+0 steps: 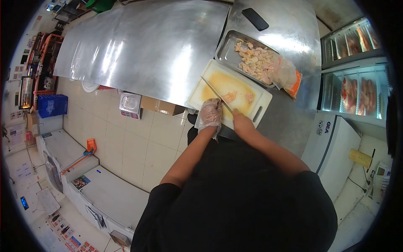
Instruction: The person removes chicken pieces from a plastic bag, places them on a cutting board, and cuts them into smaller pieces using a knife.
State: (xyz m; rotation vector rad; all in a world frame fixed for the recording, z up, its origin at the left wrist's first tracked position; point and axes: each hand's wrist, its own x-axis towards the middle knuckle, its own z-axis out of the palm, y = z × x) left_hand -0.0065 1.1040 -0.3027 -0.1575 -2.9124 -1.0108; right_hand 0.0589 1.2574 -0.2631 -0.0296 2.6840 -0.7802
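Note:
On a white cutting board (197, 94) with yellowish stains lies a piece of raw chicken (229, 97). A long knife (214, 90) crosses the board diagonally, its blade at the chicken. My right hand (243, 123), bare, is closed around the knife's handle. My left hand (210, 112), in a clear plastic glove, has its fingers curled against the chicken beside the blade; its fingertips are partly hidden. Another small chicken piece (249, 98) lies to the right on the board.
Behind the board, a metal tray (226, 46) holds several cut chicken pieces (256, 59), and a plastic bag (287, 75) lies over its right end. A black phone (255, 19) rests on the steel table (289, 31). At right stands a lit display fridge (357, 92).

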